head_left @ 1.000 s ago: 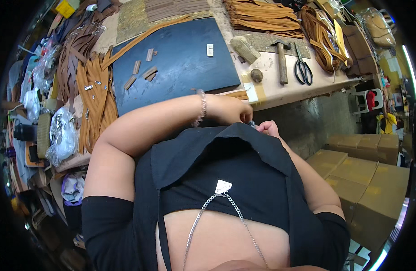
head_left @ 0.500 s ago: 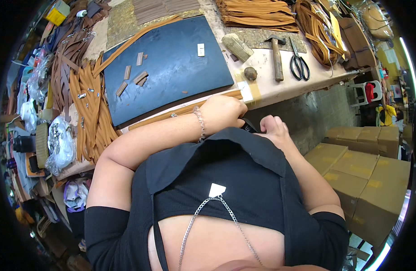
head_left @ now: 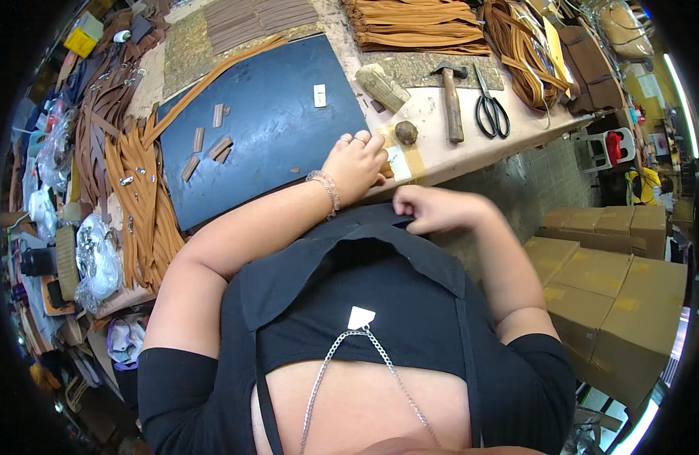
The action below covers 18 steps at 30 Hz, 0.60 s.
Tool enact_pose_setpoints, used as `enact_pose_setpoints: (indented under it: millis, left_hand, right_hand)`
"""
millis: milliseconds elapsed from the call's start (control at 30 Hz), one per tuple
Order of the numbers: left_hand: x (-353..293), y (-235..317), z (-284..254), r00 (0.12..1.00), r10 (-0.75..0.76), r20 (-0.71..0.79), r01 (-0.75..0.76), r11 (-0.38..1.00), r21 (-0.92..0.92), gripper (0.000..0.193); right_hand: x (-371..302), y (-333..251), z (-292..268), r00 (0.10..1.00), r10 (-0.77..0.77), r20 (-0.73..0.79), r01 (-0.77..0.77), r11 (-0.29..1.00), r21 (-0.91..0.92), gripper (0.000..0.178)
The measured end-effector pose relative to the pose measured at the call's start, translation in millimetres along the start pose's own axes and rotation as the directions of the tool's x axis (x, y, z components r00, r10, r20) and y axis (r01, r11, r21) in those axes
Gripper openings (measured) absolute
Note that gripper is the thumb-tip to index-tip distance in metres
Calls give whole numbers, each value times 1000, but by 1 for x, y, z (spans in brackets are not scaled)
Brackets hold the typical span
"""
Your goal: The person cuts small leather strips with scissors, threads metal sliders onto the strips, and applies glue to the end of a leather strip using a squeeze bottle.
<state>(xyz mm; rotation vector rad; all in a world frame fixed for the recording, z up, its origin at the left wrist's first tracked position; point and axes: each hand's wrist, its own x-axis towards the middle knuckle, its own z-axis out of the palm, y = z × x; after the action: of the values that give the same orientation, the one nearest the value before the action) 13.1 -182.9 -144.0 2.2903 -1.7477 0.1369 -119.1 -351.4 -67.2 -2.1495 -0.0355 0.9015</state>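
My left hand (head_left: 355, 168) lies at the front edge of the bench, over the near right corner of a dark blue cutting mat (head_left: 251, 121). Its fingers are bent and close together. Beside them the end of a tan zipper strip (head_left: 385, 172) shows; whether the fingers grip it is hidden. In front of my black apron (head_left: 365, 222), my right hand (head_left: 438, 209) is closed with its fingers curled, the fingertips close to the cloth's upper edge. What it holds, if anything, I cannot make out. Several short brown pieces (head_left: 218, 115) and a small white block (head_left: 319, 95) lie on the mat.
A hammer (head_left: 453, 106), black-handled scissors (head_left: 491, 114), a worn pale block (head_left: 383, 87) and a round brown lump (head_left: 406, 133) sit right of the mat. Tan zipper strips (head_left: 141, 205) heap at left. Cardboard boxes (head_left: 592, 303) stand at lower right, beyond the bench edge.
My left hand has moved up and left from the apron onto the mat's corner. My right hand has shifted left and up, its fingers more tightly curled. The view has shifted slightly.
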Motion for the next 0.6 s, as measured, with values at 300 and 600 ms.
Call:
enact_pose_setpoints:
  millis: [300,600]
  left_hand:
    - [11,-12,-44,887,-257,384,458,379,-804,27]
    - [-14,-30,-78,806,-173,566,522,-240,-818,16]
  right_hand:
    - [-13,219,-153,250,161,-955,-652,757,-44,50]
    - [-8,221,-105,222,464,-858,30,876,481,39]
